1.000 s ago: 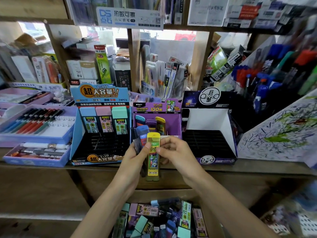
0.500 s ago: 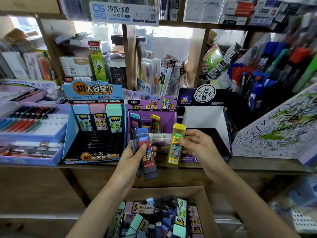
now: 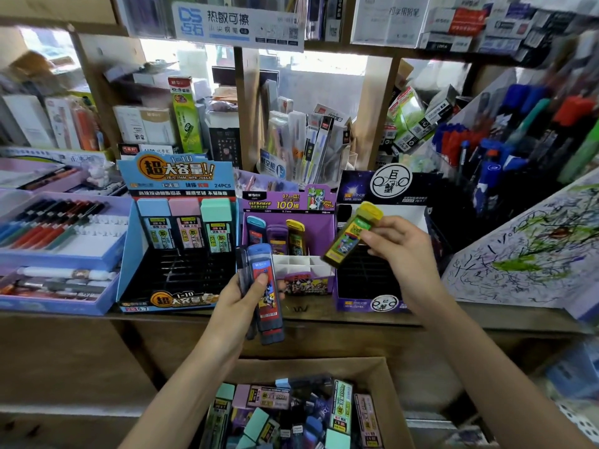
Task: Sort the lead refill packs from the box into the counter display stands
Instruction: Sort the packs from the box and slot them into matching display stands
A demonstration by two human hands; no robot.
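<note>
My right hand (image 3: 400,251) pinches a yellow lead refill pack (image 3: 350,236), tilted, in front of the purple display stand (image 3: 288,202) and the black stand (image 3: 366,273). In my left hand (image 3: 240,299) is a blue refill pack (image 3: 267,296) with darker packs stacked behind it, held before the counter edge. The purple stand has three packs in its back row; its white front slots show nothing in them. Three pastel packs stand in the blue display stand (image 3: 175,176). Below, the cardboard box (image 3: 385,377) holds several mixed packs.
Pen trays (image 3: 61,234) sit at the left on the wooden counter (image 3: 324,314). A scribbled test sheet (image 3: 531,247) and marker racks fill the right. Shelves of stationery rise behind the stands.
My right hand took the yellow pack from the stack in my left hand and carried it up and to the right. The blue pack now fronts the left hand's stack.
</note>
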